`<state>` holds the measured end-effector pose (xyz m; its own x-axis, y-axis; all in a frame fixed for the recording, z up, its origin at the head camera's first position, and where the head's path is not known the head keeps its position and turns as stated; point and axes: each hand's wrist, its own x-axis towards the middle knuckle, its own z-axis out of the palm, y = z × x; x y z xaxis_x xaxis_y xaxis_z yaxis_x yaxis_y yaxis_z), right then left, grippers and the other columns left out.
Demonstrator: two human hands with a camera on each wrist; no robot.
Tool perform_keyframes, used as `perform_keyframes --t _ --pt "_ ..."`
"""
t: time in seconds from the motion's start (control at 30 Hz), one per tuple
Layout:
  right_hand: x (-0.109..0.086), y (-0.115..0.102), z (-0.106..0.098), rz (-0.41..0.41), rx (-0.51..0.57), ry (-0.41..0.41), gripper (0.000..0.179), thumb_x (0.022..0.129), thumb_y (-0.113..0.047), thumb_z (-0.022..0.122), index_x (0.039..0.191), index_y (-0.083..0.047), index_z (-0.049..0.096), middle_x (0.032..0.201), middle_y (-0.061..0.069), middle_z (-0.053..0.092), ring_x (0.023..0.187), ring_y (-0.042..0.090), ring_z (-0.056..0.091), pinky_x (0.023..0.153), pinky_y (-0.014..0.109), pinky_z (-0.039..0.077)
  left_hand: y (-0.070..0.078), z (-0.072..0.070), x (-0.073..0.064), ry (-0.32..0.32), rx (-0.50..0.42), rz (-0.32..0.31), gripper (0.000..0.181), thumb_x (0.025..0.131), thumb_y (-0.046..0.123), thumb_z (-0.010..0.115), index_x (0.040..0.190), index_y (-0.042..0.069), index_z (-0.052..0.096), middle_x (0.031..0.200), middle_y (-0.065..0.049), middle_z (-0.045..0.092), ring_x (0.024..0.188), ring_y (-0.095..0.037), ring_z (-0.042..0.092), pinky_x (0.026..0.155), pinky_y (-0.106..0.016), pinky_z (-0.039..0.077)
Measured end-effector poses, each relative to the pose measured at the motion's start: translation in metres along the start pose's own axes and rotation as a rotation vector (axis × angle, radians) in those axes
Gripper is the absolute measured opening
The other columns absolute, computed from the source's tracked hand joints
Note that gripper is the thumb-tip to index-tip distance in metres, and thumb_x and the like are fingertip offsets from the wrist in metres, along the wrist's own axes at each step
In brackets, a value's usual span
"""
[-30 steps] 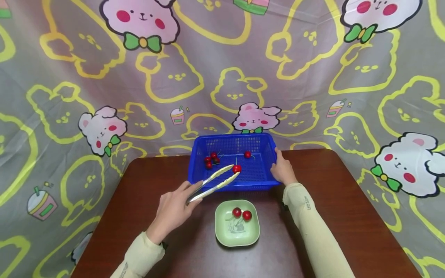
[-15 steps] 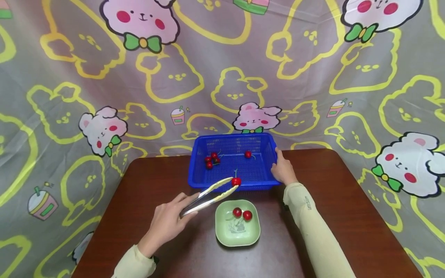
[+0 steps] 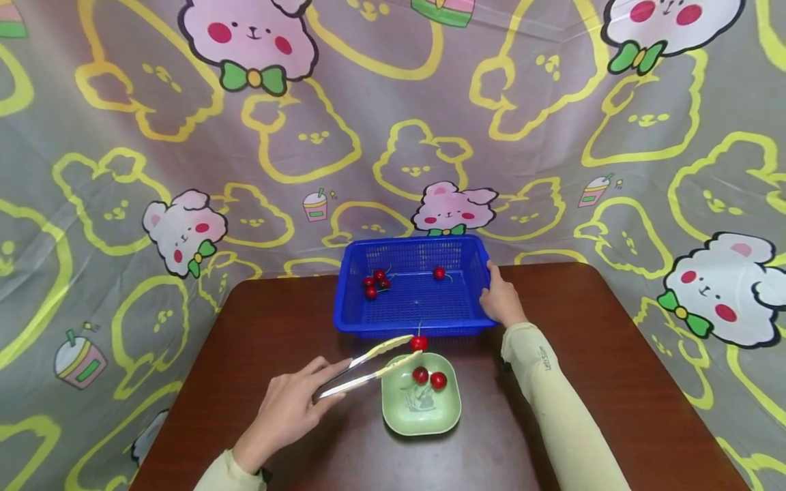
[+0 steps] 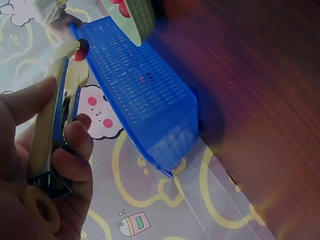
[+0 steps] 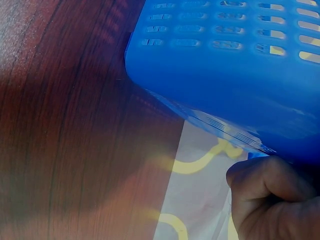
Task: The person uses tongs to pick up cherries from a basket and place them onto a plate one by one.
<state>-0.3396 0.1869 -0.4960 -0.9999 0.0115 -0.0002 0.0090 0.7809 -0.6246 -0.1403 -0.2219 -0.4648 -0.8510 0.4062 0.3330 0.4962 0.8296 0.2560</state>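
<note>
In the head view my left hand (image 3: 285, 409) holds metal tongs with pale yellow tips (image 3: 393, 344). Between those tips sits a red cherry (image 3: 419, 344), stem upward, above the back rim of a pale green square bowl (image 3: 399, 414). Two cherries (image 3: 439, 380) lie in the bowl. Behind it stands a blue plastic basket (image 3: 430, 307), whose right rim my right hand (image 3: 501, 301) grips. The left wrist view shows thumb and fingers around the tongs (image 4: 47, 120), with the pinched cherry (image 4: 81, 51) at their far end.
Inside the basket, several cherries (image 3: 371, 292) cluster at the left and one cherry (image 3: 439, 273) lies at the right. Everything stands on a brown wooden table (image 3: 270, 320). A patterned cloth (image 3: 245, 157) hangs behind and beside the table.
My left hand has drawn the tongs and the pinched cherry out of the basket, toward me, to above the bowl's back rim. My right hand has stayed on the basket.
</note>
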Motion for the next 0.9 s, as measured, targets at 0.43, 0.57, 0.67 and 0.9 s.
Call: perform_keyframes --t 0.43,0.57,0.67,0.9 --pt "-0.001 0.000 0.000 -0.011 -0.006 0.007 0.068 0.103 -0.010 0.044 0.165 -0.007 0.015 0.131 0.041 0.058 0.105 0.048 0.064 0.095 0.061 0.049 -0.006 -0.001 -0.014 -0.053 0.057 0.018 0.047 0.088 0.035 0.082 0.134 0.034 0.069 0.093 0.017 0.057 0.055 0.007 0.032 0.050 -0.019 0.028" --pt "0.000 0.000 0.000 -0.010 -0.009 0.007 0.068 0.104 -0.011 0.044 0.165 -0.008 0.015 0.131 0.041 0.058 0.108 0.050 0.064 0.096 0.061 0.048 -0.008 -0.001 -0.016 -0.058 0.085 0.029 0.046 0.088 0.035 0.082 0.132 0.033 0.070 0.092 0.016 0.055 0.055 0.007 0.032 0.051 -0.019 0.029" --pt "0.000 0.000 0.000 -0.001 -0.006 0.002 0.068 0.104 -0.011 0.044 0.165 -0.008 0.014 0.128 0.041 0.060 0.101 0.047 0.065 0.094 0.060 0.049 -0.009 0.000 -0.017 -0.061 0.095 0.038 0.046 0.088 0.035 0.082 0.132 0.033 0.071 0.090 0.015 0.054 0.054 0.007 0.032 0.050 -0.019 0.028" --pt "-0.003 -0.002 -0.002 0.002 -0.004 -0.005 0.069 0.104 -0.012 0.044 0.166 -0.009 0.013 0.129 0.041 0.059 0.099 0.045 0.065 0.093 0.060 0.049 -0.010 0.004 -0.018 -0.053 0.114 0.061 0.046 0.086 0.035 0.083 0.130 0.033 0.072 0.089 0.016 0.054 0.055 0.007 0.034 0.050 -0.021 0.031"
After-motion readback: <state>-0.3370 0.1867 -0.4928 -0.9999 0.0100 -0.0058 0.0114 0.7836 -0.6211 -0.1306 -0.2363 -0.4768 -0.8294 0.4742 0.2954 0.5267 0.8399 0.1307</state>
